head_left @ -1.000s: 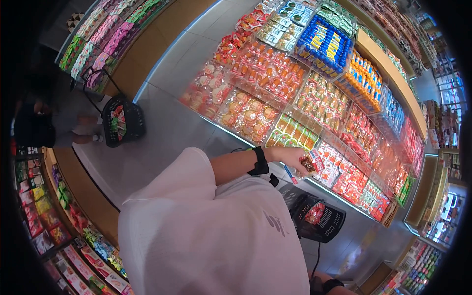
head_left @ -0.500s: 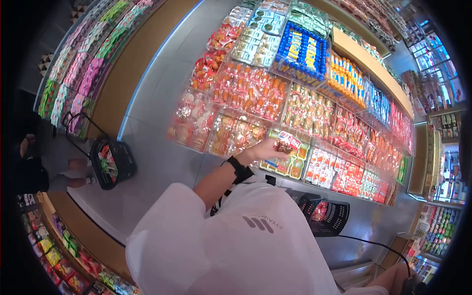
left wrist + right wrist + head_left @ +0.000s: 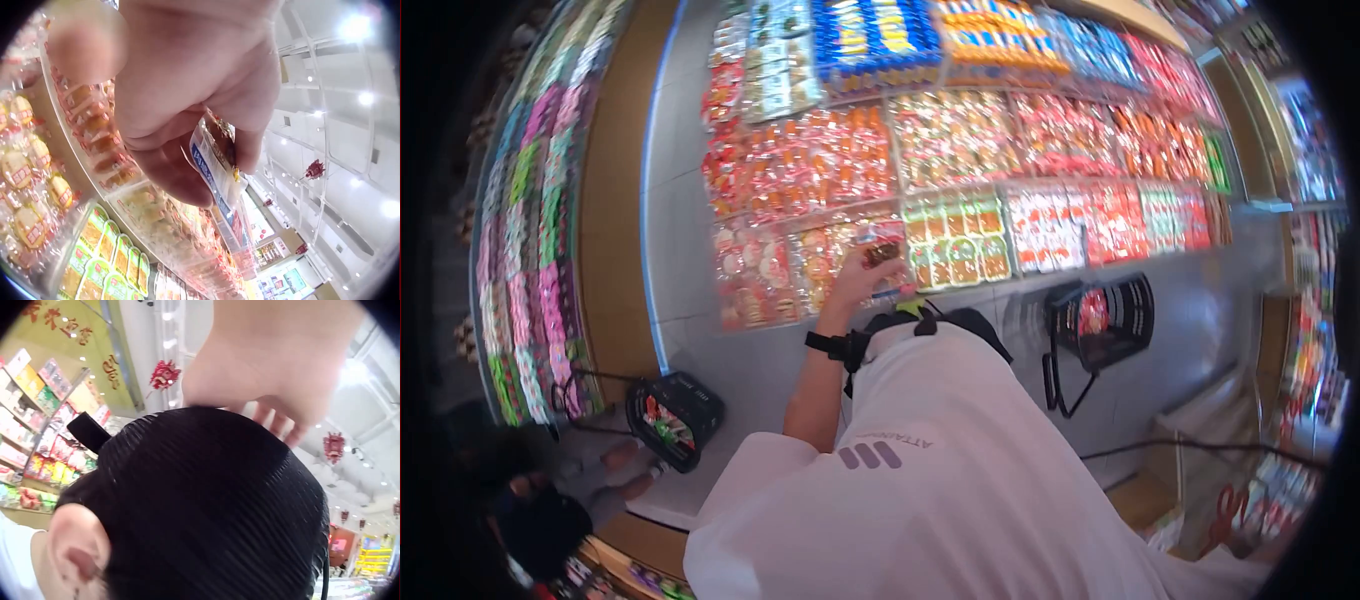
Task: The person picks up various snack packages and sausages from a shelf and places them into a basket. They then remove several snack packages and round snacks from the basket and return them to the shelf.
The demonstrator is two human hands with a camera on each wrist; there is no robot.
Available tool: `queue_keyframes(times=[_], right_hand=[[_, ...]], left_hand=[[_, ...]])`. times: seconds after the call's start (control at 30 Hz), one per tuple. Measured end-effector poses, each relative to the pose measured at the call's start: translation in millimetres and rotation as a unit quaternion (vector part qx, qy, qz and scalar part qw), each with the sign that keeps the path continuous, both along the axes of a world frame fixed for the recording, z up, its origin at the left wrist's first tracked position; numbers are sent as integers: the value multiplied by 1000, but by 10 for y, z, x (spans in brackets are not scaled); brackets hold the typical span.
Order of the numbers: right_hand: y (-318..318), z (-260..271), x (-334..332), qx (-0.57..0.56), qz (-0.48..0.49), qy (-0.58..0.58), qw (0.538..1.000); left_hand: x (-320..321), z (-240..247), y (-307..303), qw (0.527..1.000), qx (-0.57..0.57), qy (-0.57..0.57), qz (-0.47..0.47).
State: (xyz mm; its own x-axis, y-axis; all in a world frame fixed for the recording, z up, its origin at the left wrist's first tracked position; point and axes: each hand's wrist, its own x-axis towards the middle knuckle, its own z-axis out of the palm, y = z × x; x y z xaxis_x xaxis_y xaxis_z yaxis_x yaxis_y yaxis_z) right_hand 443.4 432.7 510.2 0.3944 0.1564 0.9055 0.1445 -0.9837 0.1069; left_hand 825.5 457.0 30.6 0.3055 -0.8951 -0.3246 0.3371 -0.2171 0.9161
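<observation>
My left hand (image 3: 856, 280) reaches over the front row of the snack display, above the round wrapped snacks (image 3: 822, 250). It pinches a small clear packet (image 3: 881, 252) with brown contents and red print. Close up in the left wrist view, the left hand (image 3: 197, 75) has its thumb and fingers on either side of the packet (image 3: 215, 169), whose blue-and-white strip faces the camera. Green-edged packets (image 3: 103, 256) lie below it. In the right wrist view my right hand (image 3: 272, 369) is beside a dark-haired head (image 3: 212, 506), its fingers partly hidden behind it.
A black basket (image 3: 1140, 310) with a red packet stands on the floor (image 3: 1040, 345) at the display's right front. Another basket (image 3: 690, 400) is at the left, near a person's legs (image 3: 615, 475). Shelving with colourful packs (image 3: 530, 250) runs along the left, and a dark cord (image 3: 1190, 443) crosses at lower right.
The head view has turned and the display appears more level. My left hand, still holding the packet, has moved from the green-edged packets to above the round snacks on their left.
</observation>
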Motion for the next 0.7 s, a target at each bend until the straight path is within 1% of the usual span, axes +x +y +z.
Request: queue_keyframes(times=[0.03,0.07,0.1,0.13,0.2,0.27,0.3,0.33,0.4,0.43,0.47,0.5,0.53,0.57,0.6,0.63,0.67,0.7], right_hand=[[170,102,-95,23,-60,30,997],[323,179,-173,46,-117,52,991],[431,225,-235,71,-170,66,981],[519,273,-289,95,-216,79,969],[607,191,-390,110,-289,75,948],[600,-45,-470,83,-346,43,934],[563,-237,-481,59,-375,12,925],[507,-404,-488,33,-404,-20,914],[459,-460,-600,-4,-454,-39,890],[496,-435,-723,11,-475,-35,879],[551,-372,-871,40,-485,-24,873],[556,-223,-1088,72,-488,5,870],[600,-70,-1254,109,-493,32,862],[620,47,-1400,143,-501,47,852],[617,106,-1565,160,-507,55,845],[579,128,-1743,165,-512,56,841],[577,90,-1936,169,-514,53,839],[537,103,-2074,177,-514,52,838]], left_hand=[[-97,-28,-12,999,17,42,-5],[-141,-124,-53,998,39,35,-27],[-243,-34,-131,997,36,40,-53],[-307,-53,-197,993,55,13,-100],[-453,-45,-361,973,89,-15,-210],[-700,10,-539,950,119,-25,-286],[-784,-63,-631,938,107,-47,-325],[-896,-104,-713,928,120,-52,-350],[-1263,-34,-941,906,36,-24,-420],[-1426,-183,-1043,896,46,-14,-442],[-1595,-341,-1040,889,71,5,-453],[-1856,-318,-1116,882,73,41,-463],[-2120,-343,-1158,879,132,48,-455],[-2329,-646,-1181,875,152,117,-443],[-2591,-838,-1183,862,196,167,-436],[-2857,-1030,-1149,868,211,200,-402],[-3105,-1225,-1128,869,208,199,-403],[-3350,-1400,-1032,863,241,197,-397]])
